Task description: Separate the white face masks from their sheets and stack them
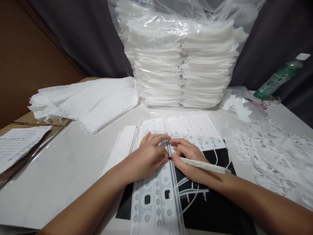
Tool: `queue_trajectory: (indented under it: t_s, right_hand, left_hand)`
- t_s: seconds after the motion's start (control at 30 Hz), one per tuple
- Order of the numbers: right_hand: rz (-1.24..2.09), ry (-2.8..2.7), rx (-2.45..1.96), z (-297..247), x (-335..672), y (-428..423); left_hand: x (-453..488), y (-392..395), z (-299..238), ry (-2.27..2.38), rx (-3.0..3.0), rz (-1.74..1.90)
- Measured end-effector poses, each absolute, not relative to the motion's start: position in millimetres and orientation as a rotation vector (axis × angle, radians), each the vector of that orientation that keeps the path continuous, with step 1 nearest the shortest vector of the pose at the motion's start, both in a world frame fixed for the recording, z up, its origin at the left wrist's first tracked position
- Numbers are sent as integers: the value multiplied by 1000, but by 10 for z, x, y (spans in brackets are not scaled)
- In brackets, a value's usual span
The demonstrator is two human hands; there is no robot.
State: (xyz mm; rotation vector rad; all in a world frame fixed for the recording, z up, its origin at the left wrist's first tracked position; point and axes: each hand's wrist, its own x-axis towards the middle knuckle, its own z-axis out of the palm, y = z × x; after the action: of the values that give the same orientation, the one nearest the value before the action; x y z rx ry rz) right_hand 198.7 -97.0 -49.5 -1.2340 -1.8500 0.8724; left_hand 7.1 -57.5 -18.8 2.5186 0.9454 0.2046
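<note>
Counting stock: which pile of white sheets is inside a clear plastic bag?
The tall stack at back centre; the flat pile on the left lies loose.

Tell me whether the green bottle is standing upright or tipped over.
Tipped: the green bottle lies slanted, with its white-capped end raised toward the right.

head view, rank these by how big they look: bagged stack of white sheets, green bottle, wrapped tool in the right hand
1. bagged stack of white sheets
2. green bottle and wrapped tool in the right hand: alike in length, bottle thicker but farther away, so not ranked.
</note>
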Motion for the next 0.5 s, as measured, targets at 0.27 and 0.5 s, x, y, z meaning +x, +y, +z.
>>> queue_trajectory:
  t_s: [0.27, 0.5]
  right_hand:
    - [626, -2026, -1143, -476, 1973, -1031]
    - [491, -2080, -1109, -558, 1953, -1051]
  left_hand:
    - [231, -822, -302, 1122, 2843, 303]
    - [-196, -894, 113, 777, 2378, 251]
